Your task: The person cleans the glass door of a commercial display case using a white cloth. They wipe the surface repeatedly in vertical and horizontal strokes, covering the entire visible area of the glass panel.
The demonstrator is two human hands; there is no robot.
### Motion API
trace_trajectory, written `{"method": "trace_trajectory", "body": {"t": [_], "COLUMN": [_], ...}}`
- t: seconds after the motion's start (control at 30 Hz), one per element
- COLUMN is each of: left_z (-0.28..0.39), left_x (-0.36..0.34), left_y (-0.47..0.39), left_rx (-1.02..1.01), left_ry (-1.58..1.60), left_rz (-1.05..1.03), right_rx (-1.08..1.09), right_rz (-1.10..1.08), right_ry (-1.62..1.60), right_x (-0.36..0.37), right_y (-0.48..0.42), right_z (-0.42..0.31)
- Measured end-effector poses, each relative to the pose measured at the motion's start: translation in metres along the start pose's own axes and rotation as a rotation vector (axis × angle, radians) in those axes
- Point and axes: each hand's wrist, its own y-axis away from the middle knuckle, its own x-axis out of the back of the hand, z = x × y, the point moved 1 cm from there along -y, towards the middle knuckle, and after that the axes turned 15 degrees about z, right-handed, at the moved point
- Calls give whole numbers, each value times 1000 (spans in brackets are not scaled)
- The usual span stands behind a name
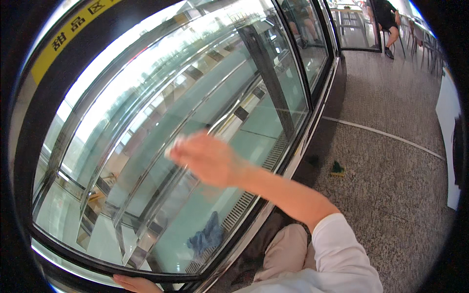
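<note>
A large glass display case [205, 110] with a black frame fills the view before me. My right hand [207, 157] is closed around a small whitish wad [174, 146], perhaps a cloth or tissue, held at the glass front; motion blurs it. At the bottom of the picture, my left hand [135, 284] rests on the case's black lower frame edge, its fingers partly hidden. Behind the glass, a crumpled blue cloth [207, 234] lies at the bottom by a slotted vent grille [240, 208]. Glass shelves [161, 135] run across the inside.
A green-and-yellow scouring sponge [337, 169] lies on the grey floor [384, 146] to the right. A seated person [384, 18] is beyond, near tables and chairs. A white panel [447, 135] stands at the right edge.
</note>
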Motion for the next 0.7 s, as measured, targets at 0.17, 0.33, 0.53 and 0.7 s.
{"method": "trace_trajectory", "body": {"t": [0.17,0.33,0.53,0.7], "left_z": [-1,-26,56,40], "left_x": [1,-6,0,-10], "left_y": [0,-12,30,23], "left_rx": [-74,-143,-115,-127], "left_ry": [-53,58,-71,1], "left_rz": [-3,-41,21,0], "right_rx": [-146,-451,-872,-912], "right_rz": [350,546,451,371], "right_ry": [427,723,829,846], "right_x": [61,137,164,177], "right_y": [-21,47,140,199], "right_z": [83,126,83,37]}}
